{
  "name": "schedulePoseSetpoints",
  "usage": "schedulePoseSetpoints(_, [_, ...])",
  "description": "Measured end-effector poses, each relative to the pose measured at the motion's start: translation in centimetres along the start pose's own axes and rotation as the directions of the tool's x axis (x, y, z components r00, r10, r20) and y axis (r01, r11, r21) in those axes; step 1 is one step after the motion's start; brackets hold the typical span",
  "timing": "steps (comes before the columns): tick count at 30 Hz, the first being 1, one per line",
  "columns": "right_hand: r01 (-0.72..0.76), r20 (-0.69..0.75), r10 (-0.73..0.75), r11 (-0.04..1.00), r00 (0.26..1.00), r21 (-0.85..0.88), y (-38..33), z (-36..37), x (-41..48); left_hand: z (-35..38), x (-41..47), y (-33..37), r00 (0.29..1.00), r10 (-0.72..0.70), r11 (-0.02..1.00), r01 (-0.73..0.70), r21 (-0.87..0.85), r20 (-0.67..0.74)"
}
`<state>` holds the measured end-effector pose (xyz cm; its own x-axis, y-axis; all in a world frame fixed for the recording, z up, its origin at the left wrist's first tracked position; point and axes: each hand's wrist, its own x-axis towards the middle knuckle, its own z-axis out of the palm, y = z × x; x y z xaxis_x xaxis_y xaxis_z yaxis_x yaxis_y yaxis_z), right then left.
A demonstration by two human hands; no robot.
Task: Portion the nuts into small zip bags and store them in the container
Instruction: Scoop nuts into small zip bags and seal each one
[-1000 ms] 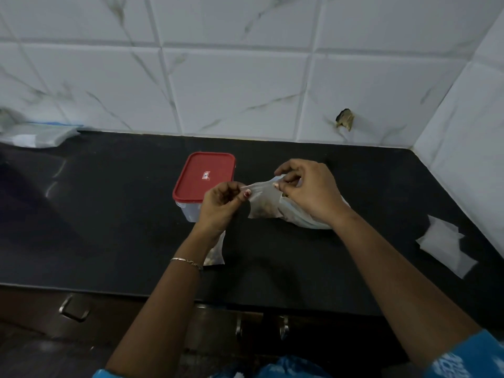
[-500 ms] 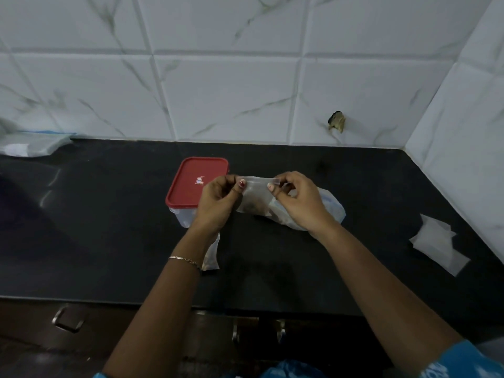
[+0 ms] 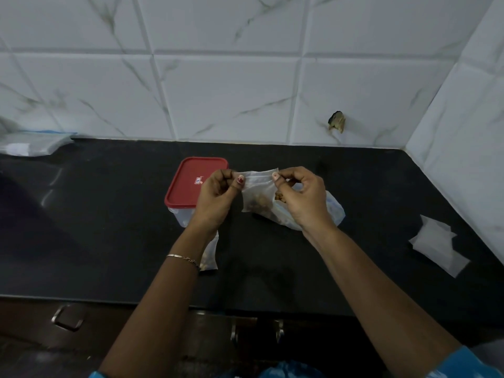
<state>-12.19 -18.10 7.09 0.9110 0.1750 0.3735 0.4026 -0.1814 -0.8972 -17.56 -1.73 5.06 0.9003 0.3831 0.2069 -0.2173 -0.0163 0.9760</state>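
Observation:
A small clear zip bag [image 3: 257,192] with brown nuts in its bottom hangs above the black counter [image 3: 109,227]. My left hand [image 3: 216,199] pinches its top left corner and my right hand [image 3: 301,197] pinches its top right corner, stretching the zip strip flat. Behind my right hand lies a larger clear bag of nuts [image 3: 331,211]. A clear container with a red lid [image 3: 188,181], shut, stands just left of my left hand. Another small bag with nuts [image 3: 211,255] lies on the counter, partly hidden by my left forearm.
Several empty small zip bags [image 3: 436,245] lie at the right near the tiled side wall. A plastic bag [image 3: 30,144] sits at the far left against the back wall. Drawer handles [image 3: 66,319] show below the counter's front edge.
Both hands have slid apart along the top of the small bag, which now hangs flat and upright between them. The camera has moved in closer.

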Motion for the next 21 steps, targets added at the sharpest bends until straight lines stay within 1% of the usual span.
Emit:
schedulePoseSetpoints(5, [-0.002,-0.005,0.002,1.000,1.000,-0.008,0.4,-0.7,0.3,0.9,0.0,0.3,0.998,0.013,1.000,-0.014,0.016,0.065])
schedulePoseSetpoints(9, [-0.088,0.026,0.086,0.992,0.996,0.088,0.5,-1.2,-0.1,1.5,0.3,0.1,0.998,-0.004,0.999,0.001,0.038,0.058])
schedulePoseSetpoints(11, [-0.108,0.038,0.105,0.988,0.994,0.109,0.3,-1.5,-0.3,1.7,0.3,0.2,0.998,-0.002,0.998,-0.001,0.056,0.064])
schedulePoseSetpoints(17, [-0.111,0.042,0.108,0.992,0.993,0.060,0.6,-1.9,-0.1,2.5,0.2,0.7,0.994,-0.023,0.994,0.011,0.104,0.111])
schedulePoseSetpoints(21, [-0.135,0.034,0.134,0.990,0.990,0.030,1.0,-1.7,0.4,2.7,-0.1,0.8,0.993,-0.026,0.999,0.021,0.039,0.114])
